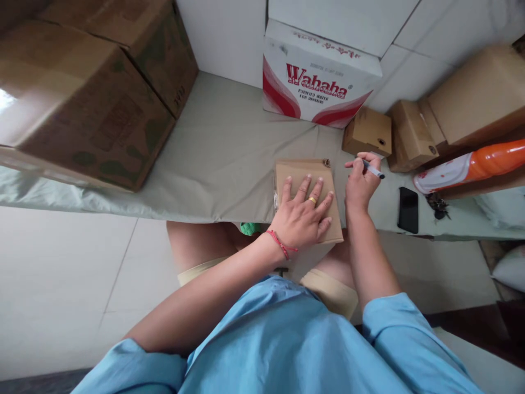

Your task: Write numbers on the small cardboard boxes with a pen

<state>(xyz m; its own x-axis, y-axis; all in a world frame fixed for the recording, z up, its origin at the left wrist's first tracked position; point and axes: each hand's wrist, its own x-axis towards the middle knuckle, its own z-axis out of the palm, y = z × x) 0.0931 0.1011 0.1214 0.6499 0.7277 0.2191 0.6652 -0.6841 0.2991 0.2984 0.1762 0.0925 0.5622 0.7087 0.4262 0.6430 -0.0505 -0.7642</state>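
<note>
My left hand (302, 213) lies flat with spread fingers on top of a small brown cardboard box (297, 171). A dark mark shows at the box's far right corner, and its near edge juts past the edge of the cloth-covered surface. To the right of the box, my right hand (362, 180) is closed around a marker pen (373, 168), whose dark end points to the right. The pen is held apart from the cardboard.
A white and red Wahaha carton (318, 82) stands at the back. Large brown cartons (94, 109) fill the left. On the right are small boxes (368, 131), a black phone (408, 210), keys (438, 207) and an orange and white bottle-shaped object (471, 167).
</note>
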